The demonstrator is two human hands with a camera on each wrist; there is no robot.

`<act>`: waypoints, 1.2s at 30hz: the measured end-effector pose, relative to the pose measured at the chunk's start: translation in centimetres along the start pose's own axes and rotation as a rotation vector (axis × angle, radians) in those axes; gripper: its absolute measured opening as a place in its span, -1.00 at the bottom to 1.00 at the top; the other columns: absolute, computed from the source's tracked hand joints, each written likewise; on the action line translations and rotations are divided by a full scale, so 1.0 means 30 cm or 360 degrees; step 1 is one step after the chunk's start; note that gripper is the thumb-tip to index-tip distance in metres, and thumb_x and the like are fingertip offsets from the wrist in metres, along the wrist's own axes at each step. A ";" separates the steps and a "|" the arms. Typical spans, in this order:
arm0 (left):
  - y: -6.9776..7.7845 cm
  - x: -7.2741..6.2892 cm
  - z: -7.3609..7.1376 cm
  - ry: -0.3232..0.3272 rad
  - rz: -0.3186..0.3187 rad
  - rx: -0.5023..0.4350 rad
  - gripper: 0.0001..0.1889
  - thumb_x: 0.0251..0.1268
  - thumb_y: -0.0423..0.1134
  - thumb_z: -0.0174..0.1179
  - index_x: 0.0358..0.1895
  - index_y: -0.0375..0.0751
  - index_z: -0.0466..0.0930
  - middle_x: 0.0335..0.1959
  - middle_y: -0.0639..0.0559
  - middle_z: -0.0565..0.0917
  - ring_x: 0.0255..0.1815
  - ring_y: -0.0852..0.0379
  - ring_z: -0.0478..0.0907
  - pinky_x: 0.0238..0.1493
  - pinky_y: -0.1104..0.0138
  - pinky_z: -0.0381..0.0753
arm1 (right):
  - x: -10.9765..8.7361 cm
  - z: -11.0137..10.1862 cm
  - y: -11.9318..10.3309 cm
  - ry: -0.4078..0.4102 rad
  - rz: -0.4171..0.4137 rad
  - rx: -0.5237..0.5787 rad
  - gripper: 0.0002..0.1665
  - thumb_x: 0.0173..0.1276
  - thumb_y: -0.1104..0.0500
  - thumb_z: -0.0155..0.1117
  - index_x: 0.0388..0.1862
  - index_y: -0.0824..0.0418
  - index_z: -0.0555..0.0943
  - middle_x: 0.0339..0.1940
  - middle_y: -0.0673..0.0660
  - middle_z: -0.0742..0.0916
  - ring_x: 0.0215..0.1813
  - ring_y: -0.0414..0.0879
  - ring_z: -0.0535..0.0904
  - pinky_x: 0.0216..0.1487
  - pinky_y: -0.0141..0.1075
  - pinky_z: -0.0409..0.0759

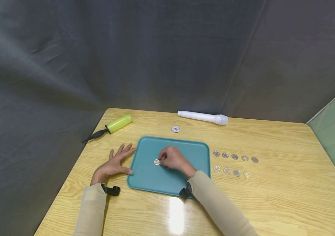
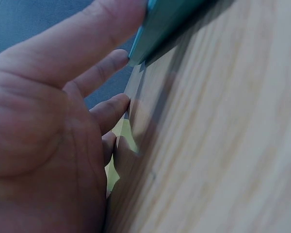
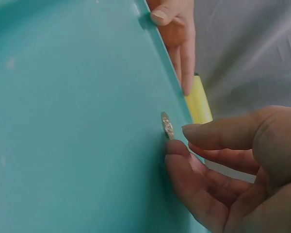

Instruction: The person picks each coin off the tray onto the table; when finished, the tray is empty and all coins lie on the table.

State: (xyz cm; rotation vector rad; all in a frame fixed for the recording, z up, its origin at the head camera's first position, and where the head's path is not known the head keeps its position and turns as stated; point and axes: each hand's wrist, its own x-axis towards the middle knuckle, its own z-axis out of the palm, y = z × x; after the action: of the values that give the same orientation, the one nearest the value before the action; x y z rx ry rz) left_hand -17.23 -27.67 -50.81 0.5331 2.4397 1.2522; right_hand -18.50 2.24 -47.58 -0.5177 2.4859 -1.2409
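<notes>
A shiny silver coin (image 1: 157, 162) is at the left-centre of a teal rectangular tray (image 1: 143, 183). Curled over the tray, my right hand (image 1: 171, 158) has its thumb and forefinger tips at the coin's near edge, pinching it; most of its face shows in the head view. In the right wrist view the coin (image 3: 167, 125) appears as a narrow oval just beyond the fingertips. At the tray's left side, my left hand (image 1: 115, 166) lies with fingers spread, its thumb on the rim and its forefinger reaching the edge.
Two rows of silver coins (image 1: 234, 157) lie right of the tray. Behind it are a white poker chip (image 1: 176, 129) and a white microphone-shaped stick (image 1: 199, 116). A yellow-green hand pump (image 1: 119, 123) with a black nozzle is at the table's back left. Dark curtain hangs behind.
</notes>
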 end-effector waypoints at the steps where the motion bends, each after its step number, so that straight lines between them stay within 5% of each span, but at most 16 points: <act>1: -0.001 0.000 0.000 0.0001 0.0002 0.0002 0.01 0.01 -0.14 0.54 0.58 -0.04 0.18 0.69 -0.20 -0.15 0.66 -0.31 -0.59 0.39 -0.30 -0.88 | 0.002 0.004 0.000 0.0002 0.0001 -0.0012 -0.89 0.16 0.43 0.38 -0.31 0.35 0.74 -0.58 0.10 0.72 -0.69 -0.25 0.52 -0.64 -0.43 0.57; 17: 0.011 -0.003 0.000 0.0000 0.0000 0.0012 0.02 0.01 -0.11 0.54 0.58 -0.05 0.17 0.69 -0.20 -0.14 0.66 -0.31 -0.58 0.40 -0.31 -0.85 | 0.012 0.044 -0.033 0.0121 -0.0164 -0.0391 -0.84 0.00 0.31 0.55 -0.38 0.23 0.77 -0.43 0.07 0.78 -0.36 -0.21 0.58 -0.28 -0.38 0.58; 36: 0.017 -0.005 -0.001 -0.0009 -0.0005 0.0008 0.02 0.04 -0.11 0.53 0.59 -0.06 0.15 0.68 -0.21 -0.14 0.66 -0.32 -0.56 0.41 -0.32 -0.82 | 0.022 0.084 -0.054 0.0210 -0.0097 -0.0575 -0.82 0.00 0.25 0.60 -0.39 0.16 0.75 -0.46 0.00 0.74 -0.36 -0.17 0.58 -0.38 -0.30 0.59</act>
State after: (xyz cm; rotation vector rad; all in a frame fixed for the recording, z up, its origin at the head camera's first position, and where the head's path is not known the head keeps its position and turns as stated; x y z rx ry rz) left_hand -17.01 -27.49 -50.34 0.5330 2.4385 1.2422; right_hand -17.73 -0.73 -47.78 -0.6193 2.8443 -0.8708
